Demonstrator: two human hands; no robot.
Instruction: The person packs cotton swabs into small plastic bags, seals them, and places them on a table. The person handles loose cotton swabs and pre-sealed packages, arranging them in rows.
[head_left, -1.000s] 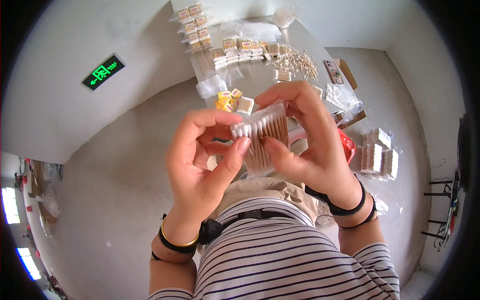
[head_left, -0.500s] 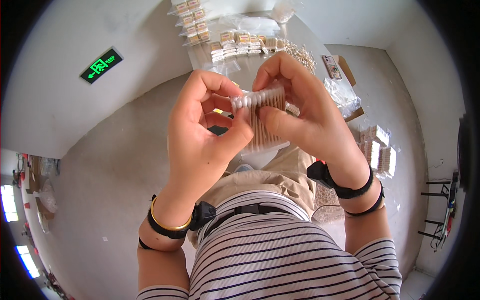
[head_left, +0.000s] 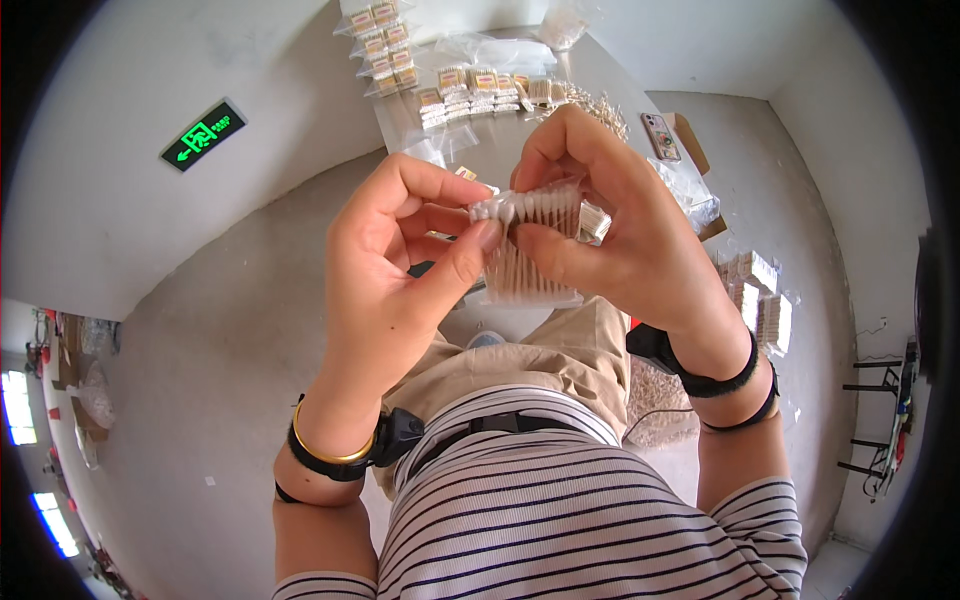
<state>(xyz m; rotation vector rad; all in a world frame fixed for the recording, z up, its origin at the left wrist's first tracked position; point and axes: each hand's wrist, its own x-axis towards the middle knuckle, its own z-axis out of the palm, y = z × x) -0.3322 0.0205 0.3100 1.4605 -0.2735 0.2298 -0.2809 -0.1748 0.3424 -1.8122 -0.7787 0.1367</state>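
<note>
A clear plastic bag of cotton swabs is held up in front of my body, its white tips at the top and the wooden sticks below. My left hand pinches the bag's upper left corner between thumb and fingers. My right hand grips it at the upper right, thumb across the front and fingers behind. The thumbs sit close together just under the white tips. Most of the right fingers are hidden behind the bag.
Beyond my hands stands a metal table with stacked swab packs, loose swabs and a phone. More packs are piled at its far left. White swab bundles lie to the right, beside a fluffy mat.
Both hands and the bag have shifted slightly, with my left hand a little lower and farther left. The bag is still held at its top by both hands.
</note>
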